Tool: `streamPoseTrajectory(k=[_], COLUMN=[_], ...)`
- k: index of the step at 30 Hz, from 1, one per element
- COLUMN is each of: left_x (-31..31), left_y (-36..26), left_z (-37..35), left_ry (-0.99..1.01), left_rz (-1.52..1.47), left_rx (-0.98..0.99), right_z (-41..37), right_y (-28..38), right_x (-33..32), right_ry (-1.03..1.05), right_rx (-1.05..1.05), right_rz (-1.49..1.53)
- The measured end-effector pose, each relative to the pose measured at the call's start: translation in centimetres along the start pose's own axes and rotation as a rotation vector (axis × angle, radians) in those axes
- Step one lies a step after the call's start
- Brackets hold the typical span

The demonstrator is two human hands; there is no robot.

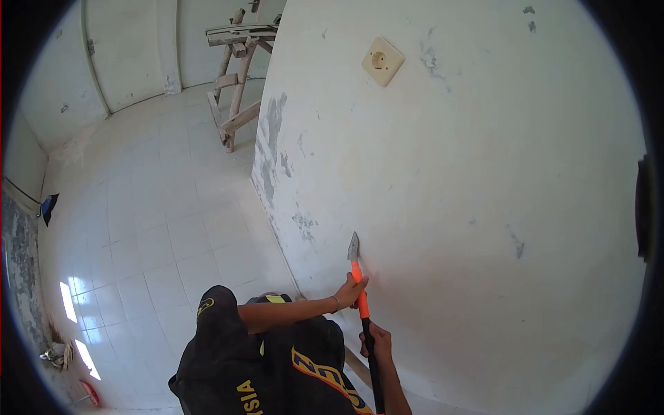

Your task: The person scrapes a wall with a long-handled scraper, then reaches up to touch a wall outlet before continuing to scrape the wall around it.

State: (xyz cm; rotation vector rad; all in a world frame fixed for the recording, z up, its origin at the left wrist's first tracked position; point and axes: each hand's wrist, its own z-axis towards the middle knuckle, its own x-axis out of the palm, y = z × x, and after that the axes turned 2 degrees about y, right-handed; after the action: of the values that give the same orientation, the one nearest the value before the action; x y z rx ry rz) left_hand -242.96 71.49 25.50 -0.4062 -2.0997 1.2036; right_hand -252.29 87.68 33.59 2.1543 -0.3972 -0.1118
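A long-handled scraper (364, 304) with an orange and black handle points up along the white wall (456, 187). Its pointed metal blade lies right at the wall's surface. My left hand (351, 290) is closed around the orange part, just below the blade. Lower down, my right hand (377, 343) grips the black section of the handle. Grey patches of bare or flaked paint show on the wall to the left of the blade. The handle's lower end runs out of view at the bottom.
A wall socket (382, 61) sits higher up on the wall. Beyond the wall's left edge stands a wooden sawhorse (238, 90) on the tiled floor (159, 207). A blue-black object (48, 209) and a red item (90, 393) lie along the far left side.
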Motion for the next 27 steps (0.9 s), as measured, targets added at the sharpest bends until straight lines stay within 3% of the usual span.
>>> streamPoseTrajectory(k=[4,8,11,13,15,18,21,23,25,27], left_x=[-1.2,0.1,-0.3,-1.4,-1.6,-0.8,-1.2,-2.5,-3.3,-3.0], left_y=[0.1,0.2,0.0,0.1,0.1,0.6,0.3,0.6,1.6,1.6], left_z=[1.4,0.4,0.7,2.2,2.5,1.7,1.7,3.4,4.9,4.6], left_ry=[-0.184,-0.179,-0.039,-0.226,-0.257,-0.121,-0.084,-0.116,-0.339,-0.351], left_rz=[-0.049,-0.059,-0.009,-0.09,-0.085,0.017,0.028,0.0,-0.088,-0.098], left_rx=[0.127,0.048,-0.018,0.096,0.109,-0.022,0.004,0.056,0.115,0.099], right_z=[1.9,0.0,1.4,3.6,3.8,1.8,2.5,5.2,6.2,4.6], right_y=[-0.9,-0.6,-0.4,-0.9,-1.0,-0.7,-0.3,-1.3,-1.8,-1.1], right_x=[0.9,0.0,-0.7,0.6,1.1,-0.3,-0.8,0.5,1.9,1.7], right_ry=[-0.007,-0.012,0.004,0.008,0.019,0.011,0.022,0.027,0.023,0.017], right_rx=[0.025,0.025,0.032,0.033,0.02,0.031,0.031,0.03,0.013,0.015], right_rz=[0.009,0.059,-0.005,-0.021,0.009,0.016,-0.023,-0.015,-0.007,0.0])
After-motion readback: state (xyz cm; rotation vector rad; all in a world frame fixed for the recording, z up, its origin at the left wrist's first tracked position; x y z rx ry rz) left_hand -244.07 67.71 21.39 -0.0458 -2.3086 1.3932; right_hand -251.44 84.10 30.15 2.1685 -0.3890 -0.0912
